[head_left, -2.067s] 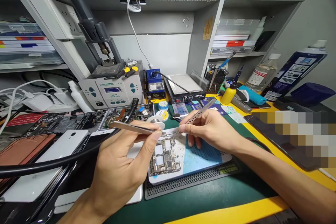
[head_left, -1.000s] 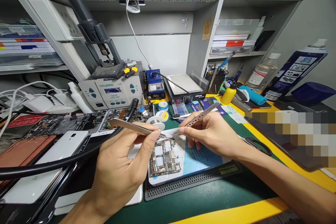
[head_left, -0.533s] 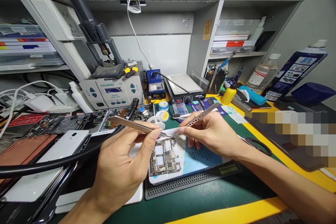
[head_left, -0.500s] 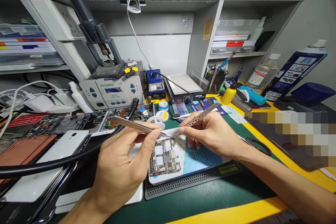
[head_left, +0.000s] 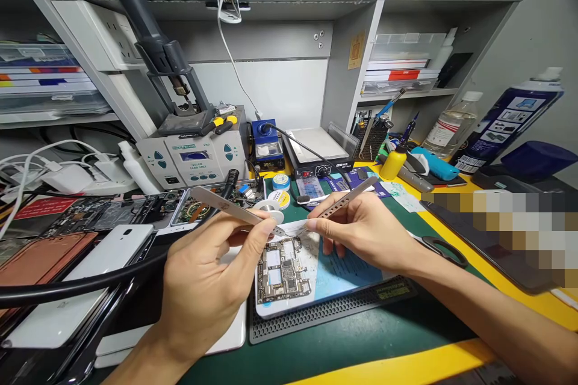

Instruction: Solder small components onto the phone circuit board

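My left hand (head_left: 212, 277) is closed round flat metal tweezers (head_left: 232, 209), their tips pointing right and down. In my right hand (head_left: 356, 225) is a second pair of tweezers with a row of holes (head_left: 345, 200), its tips pointing left. Both sets of tips come close together just above the upper edge of a phone circuit board (head_left: 285, 271). Whether anything tiny sits between them I cannot make out. The board lies on a white and blue box (head_left: 345, 274), which rests on a grey honeycomb-textured pad (head_left: 311, 322).
Phones (head_left: 90, 283) and a thick black hose (head_left: 90, 287) lie at left. Behind stand a hot air station (head_left: 194, 156), a solder spool (head_left: 272, 214) and a black hot plate (head_left: 320, 153). Scissors (head_left: 445, 251), a yellow bottle (head_left: 394, 162) and a spray can (head_left: 510, 123) are at right.
My left hand has shifted slightly left, and its tweezers have turned, showing more of their flat face with the rear end higher. My right hand has stayed almost still.
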`<state>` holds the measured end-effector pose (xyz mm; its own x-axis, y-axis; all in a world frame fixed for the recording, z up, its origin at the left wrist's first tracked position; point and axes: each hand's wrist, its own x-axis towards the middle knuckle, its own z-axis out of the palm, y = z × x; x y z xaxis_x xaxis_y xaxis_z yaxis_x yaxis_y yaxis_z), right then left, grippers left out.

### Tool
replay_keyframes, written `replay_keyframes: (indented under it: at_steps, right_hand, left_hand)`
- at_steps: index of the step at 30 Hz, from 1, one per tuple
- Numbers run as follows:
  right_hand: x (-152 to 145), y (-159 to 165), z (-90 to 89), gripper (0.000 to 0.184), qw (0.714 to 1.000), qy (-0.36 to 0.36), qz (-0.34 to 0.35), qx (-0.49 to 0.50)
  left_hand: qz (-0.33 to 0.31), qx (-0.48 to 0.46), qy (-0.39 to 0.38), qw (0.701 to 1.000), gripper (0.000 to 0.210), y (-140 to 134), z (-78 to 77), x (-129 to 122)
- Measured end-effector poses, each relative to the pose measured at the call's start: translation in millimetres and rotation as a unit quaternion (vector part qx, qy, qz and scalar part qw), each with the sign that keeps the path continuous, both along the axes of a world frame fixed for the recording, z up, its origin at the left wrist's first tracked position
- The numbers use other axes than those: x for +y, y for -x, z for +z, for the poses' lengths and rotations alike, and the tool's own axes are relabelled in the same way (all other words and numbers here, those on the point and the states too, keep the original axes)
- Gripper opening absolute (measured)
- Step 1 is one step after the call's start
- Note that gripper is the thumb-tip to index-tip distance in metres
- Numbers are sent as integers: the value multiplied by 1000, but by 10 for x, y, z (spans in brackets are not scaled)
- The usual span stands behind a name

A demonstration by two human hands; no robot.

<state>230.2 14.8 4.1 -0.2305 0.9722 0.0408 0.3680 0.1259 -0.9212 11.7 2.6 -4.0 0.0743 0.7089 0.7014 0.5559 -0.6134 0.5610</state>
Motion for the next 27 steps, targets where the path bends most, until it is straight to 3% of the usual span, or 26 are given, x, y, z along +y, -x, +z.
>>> replay_keyframes:
  at_steps: [27]
  right_hand:
    - [-5, -1, -16, 27, 1000, 6, 0, 10]
  left_hand:
    - [9, -1, 8, 1000, 5, -12, -9, 2]
